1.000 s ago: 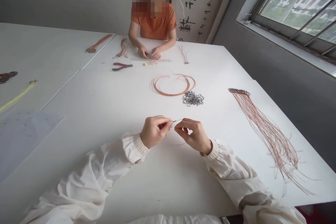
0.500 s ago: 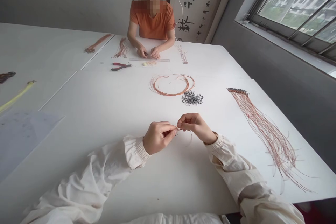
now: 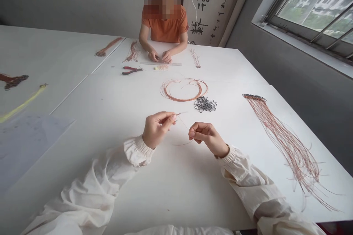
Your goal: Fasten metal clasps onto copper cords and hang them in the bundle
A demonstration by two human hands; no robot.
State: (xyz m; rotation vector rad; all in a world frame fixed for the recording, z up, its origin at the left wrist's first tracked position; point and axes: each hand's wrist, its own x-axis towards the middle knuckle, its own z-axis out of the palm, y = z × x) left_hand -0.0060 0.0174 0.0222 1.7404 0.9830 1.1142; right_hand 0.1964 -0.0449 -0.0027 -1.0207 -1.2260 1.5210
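My left hand (image 3: 157, 128) pinches a small dark metal clasp at the end of a thin copper-coloured cord (image 3: 184, 132), held just above the white table (image 3: 110, 117). My right hand (image 3: 205, 137) is closed in a pinch on the same cord, a hand's width to the right and slightly lower. The cord runs slack between the two hands and curves down toward the table. Both arms wear loose cream sleeves.
A coil of copper cord (image 3: 184, 89) and a pile of dark metal clasps (image 3: 205, 104) lie beyond my hands. A long bundle of finished cords (image 3: 284, 139) fans out at the right. Opposite, a person in an orange shirt (image 3: 165, 25) works near red-handled pliers (image 3: 131, 70) and a ruler (image 3: 161, 64).
My hands, close together before, have drawn apart. The left hand rose and moved left with the clasp, and the right hand slid along the cord to the right.
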